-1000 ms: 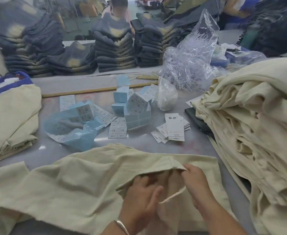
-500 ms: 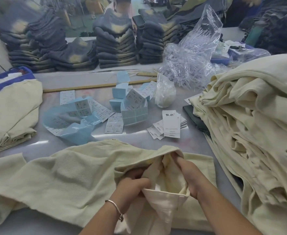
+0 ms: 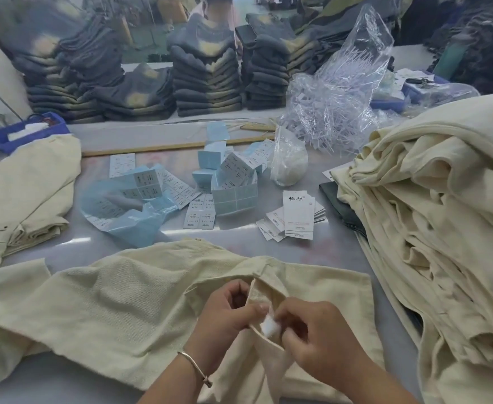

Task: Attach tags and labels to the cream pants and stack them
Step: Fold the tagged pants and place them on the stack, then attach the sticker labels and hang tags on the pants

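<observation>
One pair of cream pants (image 3: 117, 301) lies spread across the near table. Its waistband is turned open in front of me. My left hand (image 3: 227, 313) grips the edge of the inner lining at the waist. My right hand (image 3: 318, 336) pinches a small white sewn-in label (image 3: 269, 328) at that same spot, close against my left thumb. White hang tags (image 3: 297, 214) lie in a small pile on the table beyond. Sheets of blue-backed sticker labels (image 3: 201, 217) are scattered around a blue plastic bag (image 3: 128, 220).
A tall heap of cream pants (image 3: 443, 228) fills the right side. Folded cream pants (image 3: 26, 193) sit at the left. A clear bag of plastic tag fasteners (image 3: 335, 112) and a small bag of white string (image 3: 289, 161) stand further back. Dark folded garments (image 3: 204, 80) are stacked behind.
Both hands have come out of the opened waistband and closed together. The right hand now pinches the small white label, which was not showing before.
</observation>
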`<state>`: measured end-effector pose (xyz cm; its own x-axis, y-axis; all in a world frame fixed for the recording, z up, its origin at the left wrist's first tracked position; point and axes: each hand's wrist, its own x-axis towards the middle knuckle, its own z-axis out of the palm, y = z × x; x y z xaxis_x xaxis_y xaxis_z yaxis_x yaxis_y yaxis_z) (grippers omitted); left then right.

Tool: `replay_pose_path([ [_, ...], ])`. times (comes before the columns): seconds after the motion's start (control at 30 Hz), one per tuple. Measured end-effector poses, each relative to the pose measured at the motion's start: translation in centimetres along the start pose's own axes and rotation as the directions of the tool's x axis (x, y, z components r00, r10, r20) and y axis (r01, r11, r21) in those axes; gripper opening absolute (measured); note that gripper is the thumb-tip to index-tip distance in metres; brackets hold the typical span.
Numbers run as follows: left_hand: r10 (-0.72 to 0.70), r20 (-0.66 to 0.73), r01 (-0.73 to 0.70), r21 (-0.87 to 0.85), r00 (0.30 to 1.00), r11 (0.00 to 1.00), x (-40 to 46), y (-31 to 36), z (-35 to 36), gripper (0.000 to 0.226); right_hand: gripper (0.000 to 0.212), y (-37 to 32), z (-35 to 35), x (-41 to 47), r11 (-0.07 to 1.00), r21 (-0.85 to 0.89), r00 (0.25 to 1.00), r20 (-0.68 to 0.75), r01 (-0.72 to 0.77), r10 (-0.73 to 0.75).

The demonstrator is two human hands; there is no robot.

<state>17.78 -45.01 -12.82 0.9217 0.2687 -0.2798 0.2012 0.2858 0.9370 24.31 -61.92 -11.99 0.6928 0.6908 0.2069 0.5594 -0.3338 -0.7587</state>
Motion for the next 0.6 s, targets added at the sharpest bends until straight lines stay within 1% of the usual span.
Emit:
replay_pose_path([
  [0.03, 0.035, -0.009, -0.035, 0.033, 0.999, 0.999, 0.0, 0.1, 0.1, 0.029, 0.019, -0.3, 0.0, -0.2, 0.971, 0.169, 0.985, 0.050, -0.169, 0.163],
  [0.07, 0.061, -0.011, -0.060, 0.065, 0.998, 0.996, 0.0, 0.3, 0.3, 0.027, 0.031, -0.8, -0.1, -0.2, 0.874, 0.359, 0.944, 0.108, -0.328, 0.310],
  [0.1, 0.078, -0.002, -0.077, 0.097, 0.997, 0.992, 0.0, 0.4, 0.6, 0.025, 0.042, -0.9, -0.3, -0.1, 0.751, 0.485, 0.891, 0.169, -0.448, 0.422],
  [0.13, 0.088, 0.018, -0.089, 0.130, 0.996, 0.987, -0.1, 0.5, 0.9, 0.023, 0.046, -1.0, -0.4, 0.2, 0.657, 0.535, 0.840, 0.231, -0.532, 0.492],
  [0.17, 0.093, 0.042, -0.099, 0.161, 0.995, 0.982, -0.1, 0.6, 1.2, 0.020, 0.044, -1.1, -0.5, 0.4, 0.604, 0.542, 0.804, 0.288, -0.585, 0.520],
  [0.2, 0.096, 0.062, -0.106, 0.184, 0.993, 0.977, -0.2, 0.6, 1.5, 0.019, 0.039, -1.3, -0.4, 0.5, 0.569, 0.538, 0.777, 0.335, -0.622, 0.532],
  [0.3, 0.091, 0.115, -0.114, 0.204, 0.989, 0.972, -0.5, 0.5, 1.9, 0.027, 0.019, -1.0, -0.2, 0.6, 0.493, 0.548, 0.732, 0.416, -0.676, 0.540],
  [0.37, 0.082, 0.144, -0.112, 0.215, 0.986, 0.970, -0.8, 0.4, 1.9, 0.036, 0.008, -1.1, -0.5, 0.6, 0.473, 0.531, 0.706, 0.440, -0.703, 0.555],
  [0.43, 0.082, 0.160, -0.115, 0.209, 0.984, 0.971, -1.1, 0.3, 1.8, 0.043, 0.006, -1.2, -0.4, 0.6, 0.468, 0.524, 0.697, 0.443, -0.711, 0.563],
  [0.47, 0.085, 0.155, -0.115, 0.202, 0.984, 0.973, -1.1, 0.3, 1.7, 0.046, 0.008, -1.2, -0.2, 0.6, 0.473, 0.529, 0.703, 0.434, -0.705, 0.563],
  [0.5, 0.085, 0.142, -0.111, 0.187, 0.986, 0.976, -1.1, 0.3, 1.6, 0.049, 0.012, -1.1, 0.0, 0.5, 0.491, 0.543, 0.725, 0.412, -0.681, 0.552],
  [0.57, 0.072, 0.108, -0.084, 0.111, 0.992, 0.990, -0.9, 0.5, 1.2, 0.052, 0.024, -0.9, 0.4, 0.2, 0.519, 0.607, 0.788, 0.347, -0.602, 0.509],
  [0.6, 0.064, 0.094, -0.070, 0.063, 0.994, 0.996, -0.8, 0.7, 1.0, 0.052, 0.030, -0.8, 0.5, 0.1, 0.509, 0.663, 0.821, 0.316, -0.549, 0.475],
])
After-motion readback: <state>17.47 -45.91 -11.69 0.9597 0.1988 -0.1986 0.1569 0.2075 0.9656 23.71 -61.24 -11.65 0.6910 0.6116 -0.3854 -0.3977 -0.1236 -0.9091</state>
